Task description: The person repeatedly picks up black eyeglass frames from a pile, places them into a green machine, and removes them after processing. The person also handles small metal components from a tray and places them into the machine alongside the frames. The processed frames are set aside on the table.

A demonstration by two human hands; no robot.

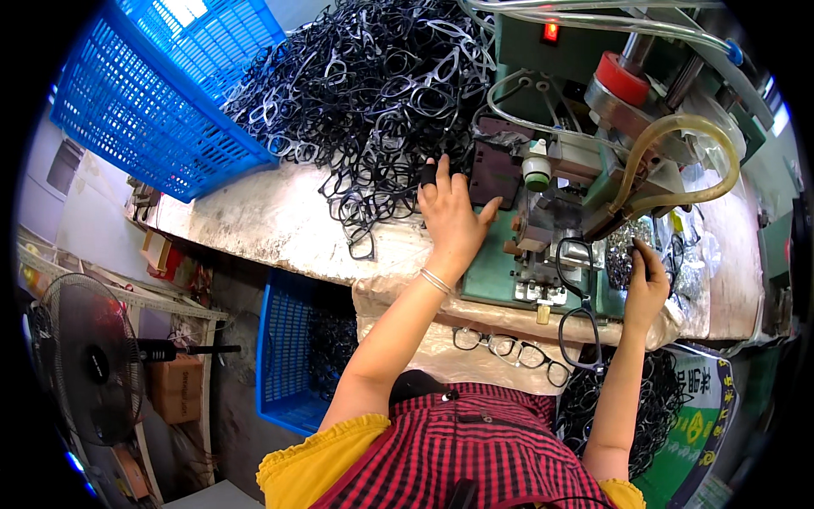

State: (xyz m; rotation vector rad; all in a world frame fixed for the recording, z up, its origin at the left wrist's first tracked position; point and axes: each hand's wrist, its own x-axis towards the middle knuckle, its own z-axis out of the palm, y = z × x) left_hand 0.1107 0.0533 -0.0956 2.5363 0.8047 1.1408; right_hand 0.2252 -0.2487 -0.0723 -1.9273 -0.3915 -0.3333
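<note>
Over our stained workbench (229, 216), our left hand (449, 212) is spread wide beside heaped eyeglass frames (373, 81), our right hand (649, 284) narrowed on we cannot tell what, and a black eyeglass front (585, 300) sits at the machine fixture (538, 231), probably light, springy, best pinched by a rim.

Two hands (449, 212), one green machine (536, 227), one fan (96, 360), countless eyeglass frames (381, 89)

The apron (458, 454) is red-and-black checked. Yellow ruffle-hemmed sleeves (320, 458) flank it; beyond it, the left hand (451, 216) wears pale wrist bangles (436, 281) and a black finger band (428, 174).
</note>
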